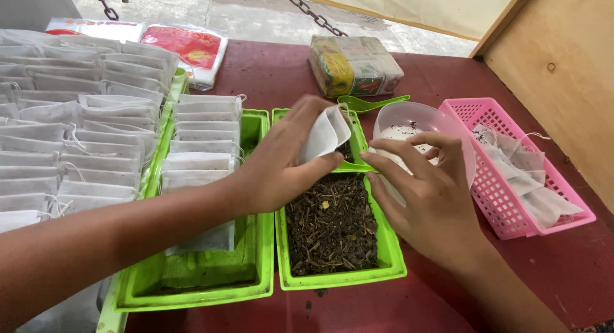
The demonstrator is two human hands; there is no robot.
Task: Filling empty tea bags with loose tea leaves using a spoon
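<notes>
My left hand (275, 170) holds a small white filter bag (325, 136) open at its mouth, above the green tray (390, 256) filled with dark dried tea leaves (329, 224). My right hand (425, 198) pinches a small green scoop (355, 166) between thumb and fingers. The scoop carries some dark leaves and its tip touches the bag's mouth. Both hands hover over the far half of the leaf tray, and the right hand partly hides a white plastic bowl (416, 118).
A second green tray (256, 269) to the left holds stacked filled white bags (204, 138). More bags lie in rows at far left (70, 128). A pink basket (495, 198) with empty bags stands right. A green spoon (371, 103), a wrapped packet block (355, 64) and a red-white pack (188, 48) lie behind.
</notes>
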